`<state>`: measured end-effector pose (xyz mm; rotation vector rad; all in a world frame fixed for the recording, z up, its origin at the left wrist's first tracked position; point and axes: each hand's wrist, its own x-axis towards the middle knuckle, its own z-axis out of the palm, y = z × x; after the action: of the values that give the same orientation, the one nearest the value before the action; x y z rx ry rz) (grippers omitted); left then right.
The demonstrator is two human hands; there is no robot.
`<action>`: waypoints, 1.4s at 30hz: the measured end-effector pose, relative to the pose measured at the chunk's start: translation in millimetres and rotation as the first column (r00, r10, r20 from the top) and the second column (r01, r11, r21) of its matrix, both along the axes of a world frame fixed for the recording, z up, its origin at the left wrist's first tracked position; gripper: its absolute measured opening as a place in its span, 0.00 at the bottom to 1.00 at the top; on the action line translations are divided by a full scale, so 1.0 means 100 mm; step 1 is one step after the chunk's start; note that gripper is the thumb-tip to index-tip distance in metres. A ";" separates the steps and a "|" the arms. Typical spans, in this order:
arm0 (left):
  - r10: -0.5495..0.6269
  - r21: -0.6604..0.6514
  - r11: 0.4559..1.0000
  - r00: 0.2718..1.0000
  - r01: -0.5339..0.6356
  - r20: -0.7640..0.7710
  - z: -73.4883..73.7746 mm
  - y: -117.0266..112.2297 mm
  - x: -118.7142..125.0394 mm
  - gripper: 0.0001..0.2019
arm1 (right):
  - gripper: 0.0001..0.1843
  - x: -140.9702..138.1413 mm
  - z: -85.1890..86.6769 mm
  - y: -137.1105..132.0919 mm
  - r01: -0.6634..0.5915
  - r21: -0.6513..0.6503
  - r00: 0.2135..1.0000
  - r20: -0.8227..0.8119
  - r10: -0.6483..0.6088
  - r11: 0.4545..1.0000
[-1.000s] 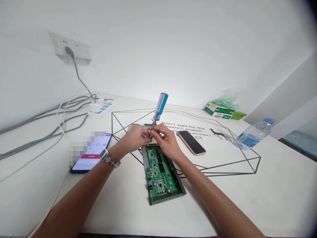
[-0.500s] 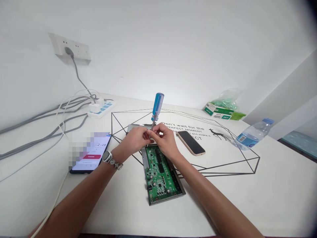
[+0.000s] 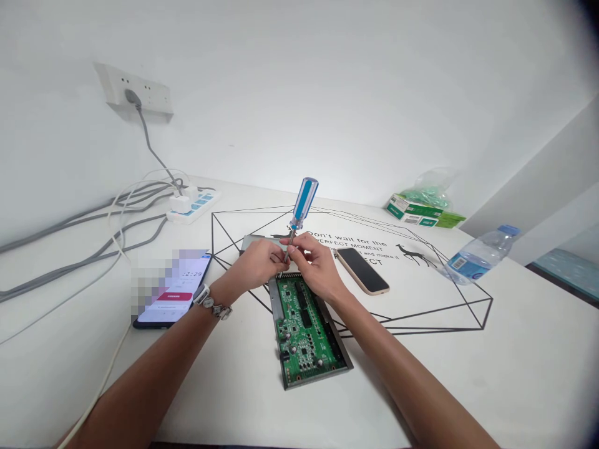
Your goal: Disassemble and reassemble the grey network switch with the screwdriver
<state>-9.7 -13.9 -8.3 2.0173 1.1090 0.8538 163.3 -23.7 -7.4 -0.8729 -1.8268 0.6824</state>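
Observation:
A screwdriver (image 3: 304, 202) with a clear and blue handle stands tilted, its handle up and leaning right. My right hand (image 3: 318, 265) pinches its metal shaft between thumb and fingers. Close against it, my left hand (image 3: 259, 265) is closed near the screwdriver's lower end; what its fingertips grip is hidden. Below both hands lies a green circuit board (image 3: 306, 337) in a shallow metal tray. Behind my fingers, a grey metal panel (image 3: 253, 240) shows in part on the table.
A lit phone (image 3: 171, 299) lies left, a dark-screened phone (image 3: 362, 271) right. Cables run to a white power strip (image 3: 194, 206). Farther right are a tilted water bottle (image 3: 482, 255) and green-white boxes (image 3: 412, 209) under a plastic bag.
The screwdriver's handle has tipped and turned to the right. My right hand's fingers have shifted slightly on the shaft; my left hand has barely moved.

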 end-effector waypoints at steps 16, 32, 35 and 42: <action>0.142 0.111 0.985 0.988 -0.135 -0.059 0.01 -0.04 0.03 0.11 | 0.11 -0.04 -0.02 0.01 0.113 0.016 0.990 -0.084 -0.112 0.993; 0.096 -0.050 0.994 0.995 -0.098 -0.027 0.15 -0.10 0.03 0.05 | 0.22 0.12 0.36 0.06 -0.129 -0.130 0.990 -0.076 0.119 0.983; 0.064 -0.103 0.993 0.998 -0.062 0.019 0.14 -0.10 0.04 0.07 | 0.21 0.19 0.64 0.08 -0.209 -0.222 0.976 0.015 0.218 0.952; -0.014 -0.100 0.995 0.999 0.018 0.034 0.14 -0.11 0.00 0.07 | 0.15 0.21 0.82 0.15 -0.184 -0.216 0.959 0.174 0.223 0.959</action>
<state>-9.2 -24.9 5.2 1.9205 1.0944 0.8045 184.5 -8.8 74.7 -0.9145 -2.0719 0.9504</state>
